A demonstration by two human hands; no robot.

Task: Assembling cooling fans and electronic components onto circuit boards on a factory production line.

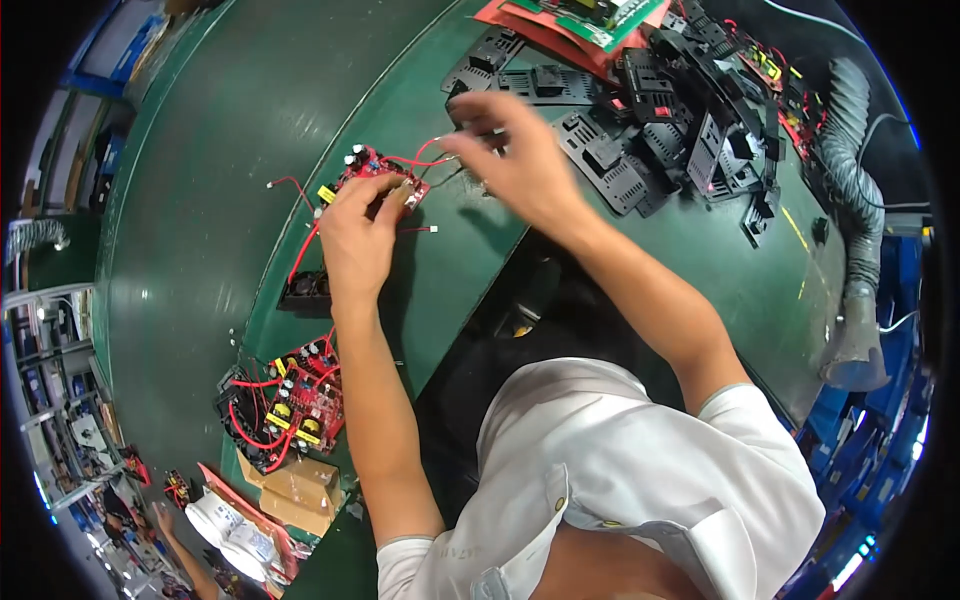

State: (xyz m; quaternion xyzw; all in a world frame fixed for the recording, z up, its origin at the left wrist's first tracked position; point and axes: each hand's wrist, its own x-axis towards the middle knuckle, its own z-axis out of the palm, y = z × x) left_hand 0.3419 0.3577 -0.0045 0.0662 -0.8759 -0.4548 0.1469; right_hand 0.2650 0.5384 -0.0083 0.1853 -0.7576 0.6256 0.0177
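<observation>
A red circuit board with white-topped and yellow components lies on the green bench. My left hand is over it, with thumb and fingertips closed at its right end; what exactly sits under the fingertips is partly hidden. Red wires run from the board toward my right hand. That hand hovers just right of the board, blurred by motion, with its thumb and forefinger apart. The thumb is near the wire ends, and I cannot tell whether it touches them. A thin lead with a white connector sticks out below the board.
Black slotted metal plates are piled at the far right, beside a green board on red sheets. A grey flexible duct stands at the right edge. More red boards, a black fan and cardboard lie at the left.
</observation>
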